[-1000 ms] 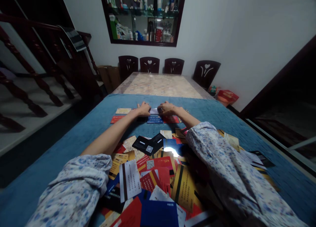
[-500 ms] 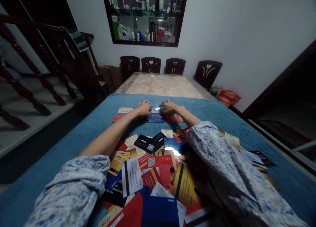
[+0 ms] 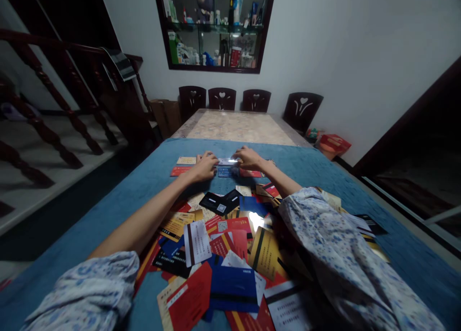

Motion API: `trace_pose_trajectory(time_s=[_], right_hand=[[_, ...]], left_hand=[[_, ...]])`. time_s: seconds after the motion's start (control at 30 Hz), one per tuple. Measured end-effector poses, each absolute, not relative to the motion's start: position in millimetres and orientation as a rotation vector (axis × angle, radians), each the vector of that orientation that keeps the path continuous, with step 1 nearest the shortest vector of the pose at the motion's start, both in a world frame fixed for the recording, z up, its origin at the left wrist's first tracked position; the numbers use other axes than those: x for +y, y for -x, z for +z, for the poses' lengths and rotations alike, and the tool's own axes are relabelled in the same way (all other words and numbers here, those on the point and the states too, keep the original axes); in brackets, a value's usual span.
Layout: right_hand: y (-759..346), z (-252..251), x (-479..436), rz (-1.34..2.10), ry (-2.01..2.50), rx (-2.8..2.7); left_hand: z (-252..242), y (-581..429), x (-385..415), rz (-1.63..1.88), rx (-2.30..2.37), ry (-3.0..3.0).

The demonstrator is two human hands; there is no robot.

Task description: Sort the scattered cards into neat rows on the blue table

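My right hand [image 3: 248,158] is partly curled, its fingertips at the right end of a pale card [image 3: 227,161]; I cannot tell whether they grip it. My left hand [image 3: 206,167] is loosely bent near that card's other end, and I cannot tell whether it has hold of anything. The pale card lies between my hands, just beyond a blue card [image 3: 224,172] on the cloth [image 3: 140,177] over the bench [image 3: 230,124]. Nearer me, between my forearms, spreads a heap of cards [image 3: 234,283].
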State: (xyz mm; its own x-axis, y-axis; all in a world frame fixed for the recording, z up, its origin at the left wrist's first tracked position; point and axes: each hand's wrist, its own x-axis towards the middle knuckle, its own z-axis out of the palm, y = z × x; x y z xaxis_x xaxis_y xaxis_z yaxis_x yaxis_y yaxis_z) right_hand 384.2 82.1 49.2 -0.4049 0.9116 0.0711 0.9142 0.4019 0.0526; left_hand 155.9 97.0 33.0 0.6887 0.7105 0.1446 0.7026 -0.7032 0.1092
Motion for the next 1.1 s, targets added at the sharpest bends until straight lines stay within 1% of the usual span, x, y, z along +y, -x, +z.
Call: trace_pose_trajectory(time_s=[0.27,0.9,1.1], right_hand=[[-362.9,58.3,46.1,-0.126,1.591,-2.596],[-331.9,37.1,-19.9,0.037,1.361,-2.613],[-322.2,41.4,-32.8,0.043,1.404,-2.69]], left_hand=[[21.5,-133.1,63.5,0.362,1.147,-2.837],[9.4,-89.1,-10.7,0.381,1.169,-2.708],[4.8,-87.5,-15.6,0.406,1.139,-2.651]])
